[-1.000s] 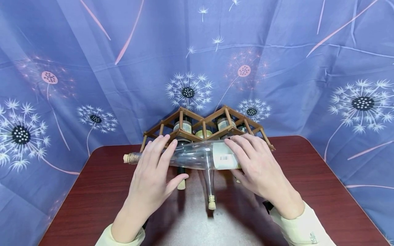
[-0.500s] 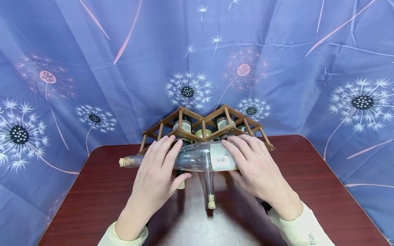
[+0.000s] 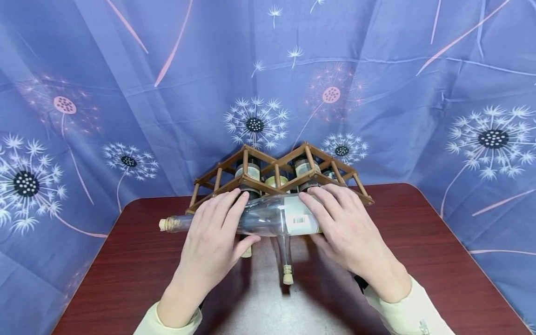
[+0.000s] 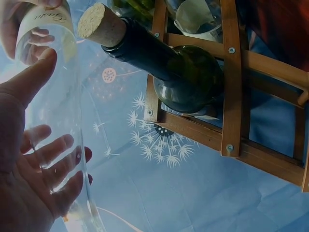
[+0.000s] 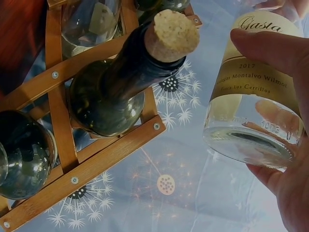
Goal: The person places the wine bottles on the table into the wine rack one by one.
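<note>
A clear glass wine bottle (image 3: 264,216) lies sideways in both my hands, in front of a wooden rack (image 3: 277,177). Its corked neck points left. My left hand (image 3: 207,244) holds it near the shoulder, fingers over the far side and thumb on the near side, as the left wrist view shows. My right hand (image 3: 351,230) grips the labelled base end; the right wrist view shows the thumb on the printed label (image 5: 251,77). A dark green corked bottle (image 4: 188,79) sits in the rack beside the held one.
Several bottles rest in the rack. A clear bottle's neck with its cork (image 3: 287,277) juts toward me, as does a dark bottle's cork (image 3: 247,252), partly hidden by my left thumb. Beneath lies a dark red table (image 3: 125,260); a blue patterned cloth (image 3: 180,116) hangs behind.
The held bottle has shifted slightly left and toward me, its corked end dipping lower in view. Both hands stay on it and have moved only a little. The rack stands unchanged.
</note>
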`<act>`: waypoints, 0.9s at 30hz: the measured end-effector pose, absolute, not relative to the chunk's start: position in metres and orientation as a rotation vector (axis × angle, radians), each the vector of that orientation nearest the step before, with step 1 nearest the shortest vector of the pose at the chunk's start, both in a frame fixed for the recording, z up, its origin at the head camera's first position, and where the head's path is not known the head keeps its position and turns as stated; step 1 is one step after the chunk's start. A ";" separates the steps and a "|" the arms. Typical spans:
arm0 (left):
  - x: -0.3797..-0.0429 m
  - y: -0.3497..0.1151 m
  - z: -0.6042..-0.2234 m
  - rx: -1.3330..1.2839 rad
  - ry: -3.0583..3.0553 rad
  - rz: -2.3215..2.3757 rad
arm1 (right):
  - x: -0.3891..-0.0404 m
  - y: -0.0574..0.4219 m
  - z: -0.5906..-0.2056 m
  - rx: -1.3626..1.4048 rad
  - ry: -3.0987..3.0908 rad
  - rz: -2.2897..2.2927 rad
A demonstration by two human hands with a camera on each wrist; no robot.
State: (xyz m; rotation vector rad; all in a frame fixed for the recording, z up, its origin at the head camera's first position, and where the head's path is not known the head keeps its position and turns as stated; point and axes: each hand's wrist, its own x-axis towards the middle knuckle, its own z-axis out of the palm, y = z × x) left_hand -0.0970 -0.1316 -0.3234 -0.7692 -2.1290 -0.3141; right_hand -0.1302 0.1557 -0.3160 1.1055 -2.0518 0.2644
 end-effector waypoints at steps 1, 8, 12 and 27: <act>-0.097 -0.132 -0.324 -0.764 -2.133 -0.305 | -0.130 0.155 -0.316 1.105 -2.051 0.265; -0.097 -0.133 -0.326 -0.738 -2.166 -0.257 | -0.129 0.154 -0.316 1.104 -2.052 0.266; -0.097 -0.133 -0.327 -0.730 -2.171 -0.243 | -0.129 0.154 -0.315 1.102 -2.060 0.258; -0.097 -0.135 -0.327 -0.726 -2.187 -0.210 | -0.128 0.154 -0.315 1.103 -2.051 0.252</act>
